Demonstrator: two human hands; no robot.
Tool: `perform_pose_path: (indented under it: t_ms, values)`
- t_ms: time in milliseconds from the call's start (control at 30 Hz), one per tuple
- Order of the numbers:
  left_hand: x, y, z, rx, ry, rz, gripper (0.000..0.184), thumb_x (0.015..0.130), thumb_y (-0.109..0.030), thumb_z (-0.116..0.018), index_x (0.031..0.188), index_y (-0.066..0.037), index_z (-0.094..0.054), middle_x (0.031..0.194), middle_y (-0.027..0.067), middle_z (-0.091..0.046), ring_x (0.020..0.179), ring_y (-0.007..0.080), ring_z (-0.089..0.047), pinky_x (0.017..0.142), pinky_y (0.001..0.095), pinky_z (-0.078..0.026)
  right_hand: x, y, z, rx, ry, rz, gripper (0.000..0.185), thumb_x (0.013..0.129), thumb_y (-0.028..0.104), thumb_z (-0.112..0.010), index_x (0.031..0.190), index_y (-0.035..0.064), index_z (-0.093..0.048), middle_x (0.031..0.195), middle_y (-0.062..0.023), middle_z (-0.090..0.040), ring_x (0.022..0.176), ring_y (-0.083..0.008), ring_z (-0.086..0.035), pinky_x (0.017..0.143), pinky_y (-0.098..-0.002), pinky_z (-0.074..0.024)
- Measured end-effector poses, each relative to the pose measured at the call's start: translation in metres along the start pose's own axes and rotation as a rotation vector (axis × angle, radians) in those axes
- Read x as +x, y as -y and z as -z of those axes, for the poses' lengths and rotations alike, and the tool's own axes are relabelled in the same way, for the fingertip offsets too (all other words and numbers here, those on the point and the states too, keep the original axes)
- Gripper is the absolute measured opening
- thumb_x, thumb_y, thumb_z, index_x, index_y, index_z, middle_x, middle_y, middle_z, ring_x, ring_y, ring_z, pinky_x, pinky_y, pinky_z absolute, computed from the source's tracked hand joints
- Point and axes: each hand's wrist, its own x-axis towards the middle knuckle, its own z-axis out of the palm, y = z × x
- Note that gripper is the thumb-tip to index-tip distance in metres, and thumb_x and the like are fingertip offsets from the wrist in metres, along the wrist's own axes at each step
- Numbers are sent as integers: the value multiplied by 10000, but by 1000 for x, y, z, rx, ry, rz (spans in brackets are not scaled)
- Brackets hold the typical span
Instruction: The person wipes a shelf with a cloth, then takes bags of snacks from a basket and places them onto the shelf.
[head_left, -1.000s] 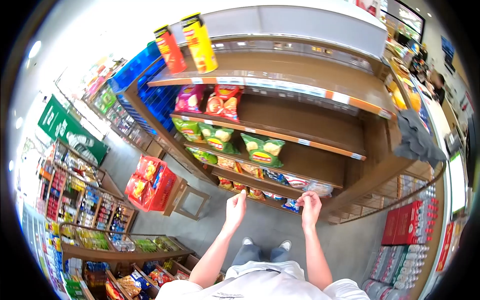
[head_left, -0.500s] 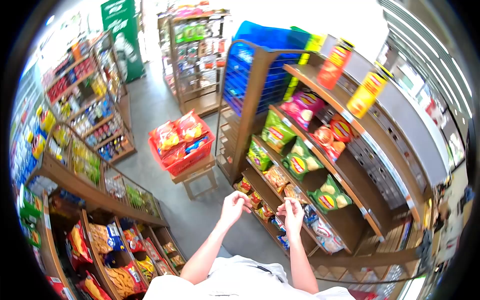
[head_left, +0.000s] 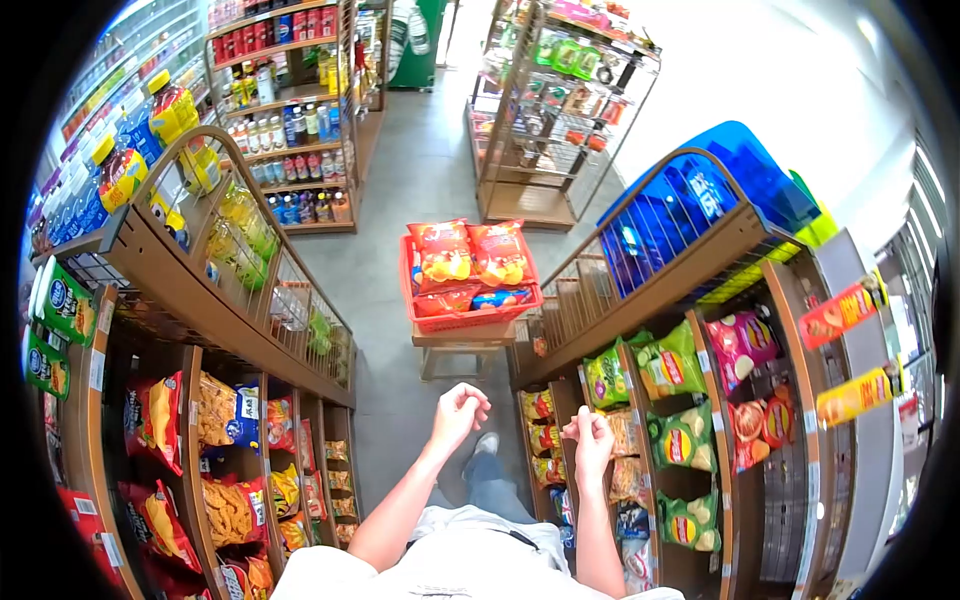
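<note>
My left hand (head_left: 458, 415) is held up in front of my body with its fingers curled in, and I see nothing in it. To its right my right hand (head_left: 590, 440) is raised with thumb and fingers pinched together, also with nothing visible in them. It is nearest to the snack bags (head_left: 627, 475) on the right shelf but seems apart from them. Ahead of both hands, a red shopping basket (head_left: 470, 324) stands on a small wooden stool (head_left: 465, 341). Red chip bags (head_left: 443, 262) and a blue bag (head_left: 500, 299) fill it.
Shelves of snack bags flank the aisle: green chip bags (head_left: 688, 437) on the right, red bags (head_left: 158, 423) on the left. Chip cans (head_left: 845, 312) stick out at upper right. Blue bins (head_left: 690, 205) top the right rack. A drinks shelf (head_left: 290, 140) stands beyond.
My view has turned right to left, so the basket now lies straight ahead and the right shelf has shifted rightward. My leg and shoe have come into view. Both hands stay raised and curled.
</note>
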Motion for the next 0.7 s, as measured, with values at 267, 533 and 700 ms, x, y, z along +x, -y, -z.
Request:
perform_pose_path:
  t_ms: [267, 533, 700]
  values:
    - [73, -20, -6, 192, -185, -25, 199, 946, -72, -470, 933, 4, -653, 789, 64, -649, 649, 105, -609, 513, 240, -505, 111, -7, -47, 172, 262, -79, 182, 964, 165, -575, 967, -9, -629, 760, -50, -635, 665, -108, -610, 609, -268, -547]
    - [129, -37, -3, 273, -322, -90, 215, 901, 14, -413, 919, 25, -627, 872, 94, -637, 693, 133, -625, 541, 280, -552, 212, 5, -97, 102, 486, -89, 125, 939, 81, -552, 1010, 2, -619, 768, -56, -632, 692, -126, -630, 616, -276, -562]
    - [137, -19, 0, 151, -499, -3, 204, 912, 4, -403, 954, 19, -602, 883, 101, -627, 713, 151, -636, 540, 287, -557, 243, 8, -127, 163, 499, -177, 123, 943, 95, -568, 989, -1, -629, 763, -58, -640, 668, -117, -624, 621, -270, -556]
